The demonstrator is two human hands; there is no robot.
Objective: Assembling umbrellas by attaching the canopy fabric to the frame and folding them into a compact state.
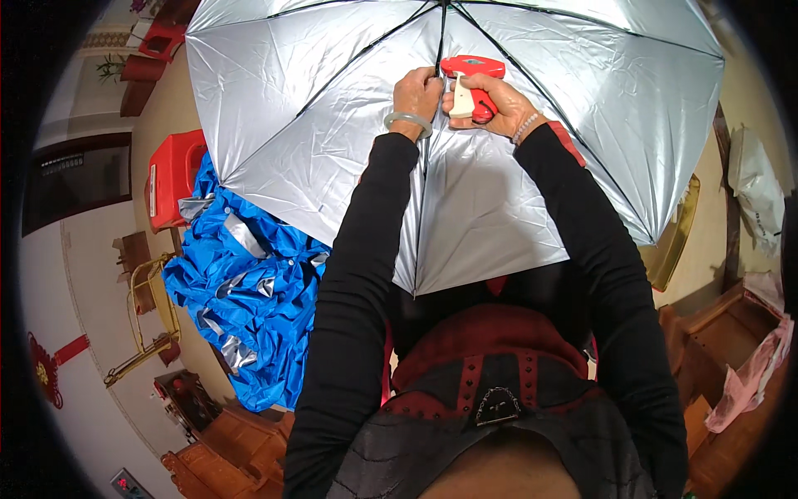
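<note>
An open umbrella [316,158] spreads before me, its silver inside and dark ribs facing up. My left hand [416,97] is closed at one of the ribs, over the middle of the canopy, with a pale bangle at the wrist. What its fingertips pinch looks like the rib and some cloth beside it. My right hand [509,108] is wrapped around the white handle of a red and white tagging gun [474,66]. The gun lies just right of my left fingers, its front end close to that rib. Whether its tip touches the umbrella I cannot tell.
Crumpled blue and silver umbrella cloth [249,291] is heaped at the left, beside a red plastic stool [173,179]. Brown wooden furniture [229,445] stands at lower left, more wooden furniture [715,324] at right. A white sack [756,179] leans at far right.
</note>
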